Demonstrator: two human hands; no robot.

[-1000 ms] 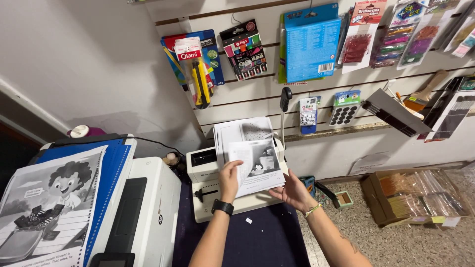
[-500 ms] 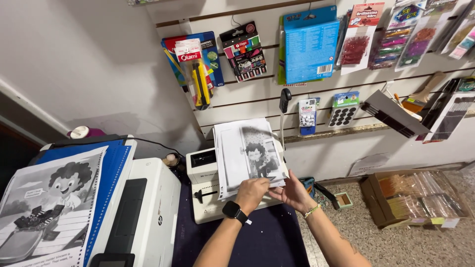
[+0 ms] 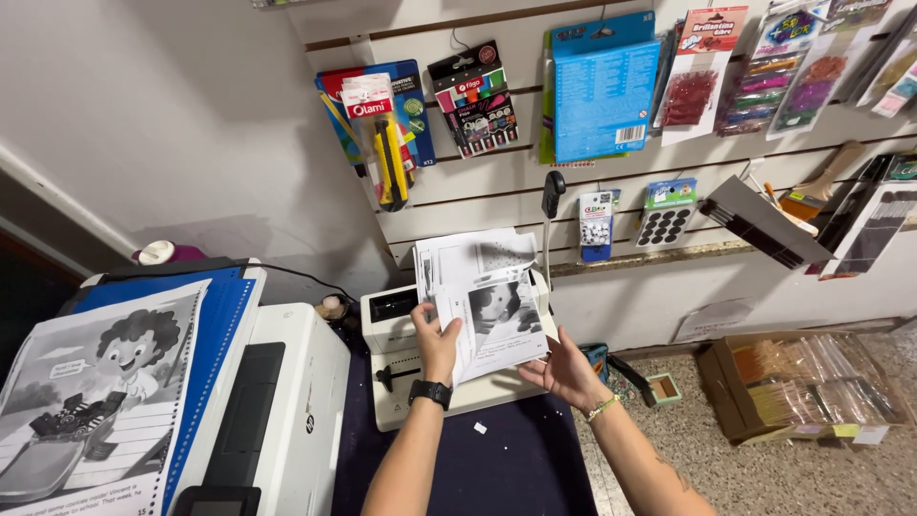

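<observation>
Both hands hold a stack of printed pages [image 3: 487,301] upright over the white binding machine [image 3: 411,368] at the back edge of the dark worktop [image 3: 506,468]. The left hand [image 3: 437,339] has its fingers closed around the stack's left edge, thumb in front. The right hand [image 3: 565,368] supports the lower right corner with fingers loosely curled beneath.

Paper stack [image 3: 482,301], centre: white, w/ b&w printed picture and grey dotted patch. Binding machine [image 3: 406,368] below it: cream, black knob. Watch [image 3: 430,393] on left wrist: black. Bracelet [image 3: 602,409] on right wrist: yellow-green. Printer [image 3: 287,411], lower left: white w/ black panel. Booklet [image 3: 91,401], far left: b&w cartoon page, blue cover, white spiral edge. Tabletop [image 3: 506,468], bottom centre: dark navy. Pack [image 3: 602,86], upper centre-right: bright blue. Knife [image 3: 390,162], upper centre-left: yellow and black. Floor [image 3: 764,478], lower right: speckled grey.
</observation>
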